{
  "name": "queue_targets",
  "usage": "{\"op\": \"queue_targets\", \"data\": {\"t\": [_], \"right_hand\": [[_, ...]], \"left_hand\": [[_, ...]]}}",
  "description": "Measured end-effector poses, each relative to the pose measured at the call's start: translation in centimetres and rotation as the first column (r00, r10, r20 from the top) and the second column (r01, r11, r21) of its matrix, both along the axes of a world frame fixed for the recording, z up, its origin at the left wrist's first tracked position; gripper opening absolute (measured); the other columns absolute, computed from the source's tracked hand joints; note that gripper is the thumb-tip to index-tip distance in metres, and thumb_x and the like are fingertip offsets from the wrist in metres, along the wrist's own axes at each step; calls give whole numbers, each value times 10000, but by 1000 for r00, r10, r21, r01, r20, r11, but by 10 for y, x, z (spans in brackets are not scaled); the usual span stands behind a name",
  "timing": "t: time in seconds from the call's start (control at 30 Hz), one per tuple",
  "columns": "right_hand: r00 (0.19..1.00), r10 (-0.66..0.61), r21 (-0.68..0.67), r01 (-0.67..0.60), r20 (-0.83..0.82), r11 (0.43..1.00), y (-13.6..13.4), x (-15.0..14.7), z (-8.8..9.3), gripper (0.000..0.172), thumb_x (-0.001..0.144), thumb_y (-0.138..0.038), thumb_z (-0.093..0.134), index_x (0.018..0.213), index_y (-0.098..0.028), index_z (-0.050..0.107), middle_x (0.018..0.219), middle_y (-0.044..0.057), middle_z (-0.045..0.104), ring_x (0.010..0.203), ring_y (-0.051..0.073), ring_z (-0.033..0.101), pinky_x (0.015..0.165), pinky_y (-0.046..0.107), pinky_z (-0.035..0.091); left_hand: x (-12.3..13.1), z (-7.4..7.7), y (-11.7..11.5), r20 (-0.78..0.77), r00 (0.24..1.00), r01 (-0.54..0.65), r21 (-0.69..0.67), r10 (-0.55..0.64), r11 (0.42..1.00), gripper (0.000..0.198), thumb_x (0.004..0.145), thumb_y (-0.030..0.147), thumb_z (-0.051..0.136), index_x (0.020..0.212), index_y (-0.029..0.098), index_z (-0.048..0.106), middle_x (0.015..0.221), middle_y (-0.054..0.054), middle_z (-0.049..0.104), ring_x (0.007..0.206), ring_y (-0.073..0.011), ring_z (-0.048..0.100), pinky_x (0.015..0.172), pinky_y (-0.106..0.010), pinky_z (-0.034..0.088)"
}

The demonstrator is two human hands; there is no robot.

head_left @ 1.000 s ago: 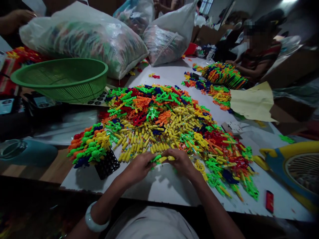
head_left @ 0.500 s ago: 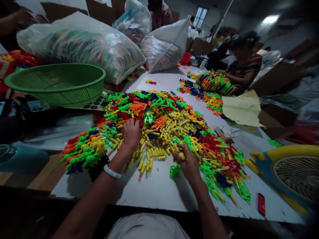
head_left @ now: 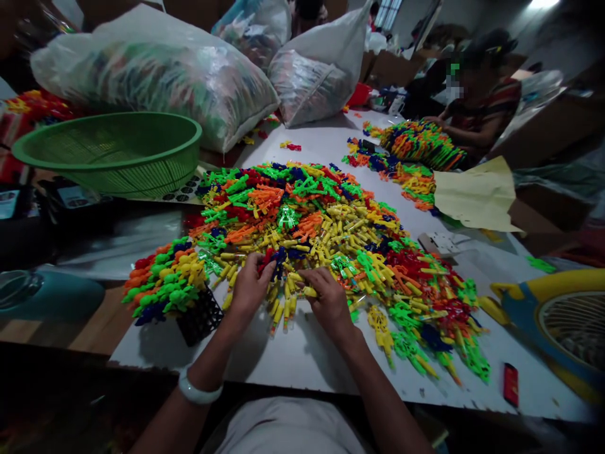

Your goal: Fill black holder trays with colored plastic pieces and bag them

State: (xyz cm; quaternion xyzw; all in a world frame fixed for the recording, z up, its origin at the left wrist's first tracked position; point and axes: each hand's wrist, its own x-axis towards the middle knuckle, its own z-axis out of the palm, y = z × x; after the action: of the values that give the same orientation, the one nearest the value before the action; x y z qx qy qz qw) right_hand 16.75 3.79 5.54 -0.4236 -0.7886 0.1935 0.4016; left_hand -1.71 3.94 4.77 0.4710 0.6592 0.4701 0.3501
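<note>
My left hand (head_left: 251, 287), a pale bangle (head_left: 201, 389) on its wrist, is closed in a pinch at the near edge of a pile of plastic toys. A dark blue plastic figure (head_left: 280, 260) with a bit of red beside it is at its fingertips. Close by on the right, my right hand (head_left: 328, 302) pinches a small yellow tube (head_left: 308, 291). Several more yellow tubes (head_left: 287, 308) lie between and below the hands. Green, orange, red and blue figures (head_left: 265, 197) are heaped behind them.
A black lattice basket (head_left: 201, 318) full of figures stands left, near a green colander (head_left: 113, 180). Stuffed plastic bags (head_left: 155, 82) lie behind. At right are a yellow-blue fan (head_left: 558, 315) and a red object (head_left: 510, 384). A co-worker (head_left: 486, 107) sits beyond.
My left hand has drawn back from the heap toward me, with the blue figure now at its fingers. My right hand has moved left, toward it. A yellow figure cluster now lies right of my right hand.
</note>
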Motion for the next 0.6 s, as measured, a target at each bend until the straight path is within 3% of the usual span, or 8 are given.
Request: {"op": "queue_targets", "data": {"t": [0.13,0.23,0.27,0.33,0.4,0.43,0.53,0.6], "right_hand": [[997,-20,-30,18,-69,999,3,4,5,224,898,-192,571,1092,-235,675,1002,86,692,944,209,649,840,348,533],[981,-56,-216,15,-184,976,4,4,8,165,885,-310,611,1009,-233,688,958,67,701,892,207,658,773,332,532],[968,-76,-336,-8,-237,942,3,3,8,181,878,-360,617,991,-232,679,899,53,705,812,198,664,695,311,531],[927,-134,-580,-103,-351,808,0,0,5,249,868,-447,605,987,-230,633,731,12,691,583,160,618,503,257,465],[867,-208,-706,-205,-453,678,-3,-3,3,297,849,-487,611,990,-228,572,586,-34,638,415,115,496,394,213,346],[836,-246,-721,-230,-490,654,-4,-3,2,313,828,-486,635,984,-227,550,558,-48,615,396,101,464,383,200,315],[778,-326,-708,-207,-538,675,-3,-1,3,344,766,-461,703,944,-222,533,586,-63,573,442,88,488,398,178,315],[778,-330,-672,-154,-534,724,1,4,6,322,773,-453,698,934,-222,542,643,-59,567,487,91,519,427,183,366]], "left_hand": [[5,9,-4,384,922,75,-32,-57,997,388,708,430,725,951,174,564,857,7,649,748,-138,615,680,-263,496],[15,12,-11,536,844,83,-71,-32,994,399,675,401,768,944,164,591,866,0,684,762,-139,634,726,-273,508],[18,11,-13,573,820,79,-73,-23,994,396,678,397,768,949,162,599,881,-6,695,778,-143,643,757,-285,512],[25,8,-16,619,786,62,-57,-13,996,398,689,394,761,972,162,605,917,-20,709,817,-151,658,819,-305,512],[27,5,-18,614,789,63,-44,-22,997,403,701,394,750,993,162,595,946,-29,708,850,-159,663,853,-318,511],[27,3,-18,591,806,72,-46,-31,996,404,708,404,741,993,163,587,954,-33,704,862,-165,664,857,-326,514],[17,2,-17,410,910,104,-76,-64,992,444,735,477,693,1032,172,565,1026,-67,684,938,-214,660,884,-392,515],[10,6,-13,177,984,35,-42,-27,999,516,728,534,670,1092,180,575,1144,-110,651,1067,-268,617,959,-461,472]]}}
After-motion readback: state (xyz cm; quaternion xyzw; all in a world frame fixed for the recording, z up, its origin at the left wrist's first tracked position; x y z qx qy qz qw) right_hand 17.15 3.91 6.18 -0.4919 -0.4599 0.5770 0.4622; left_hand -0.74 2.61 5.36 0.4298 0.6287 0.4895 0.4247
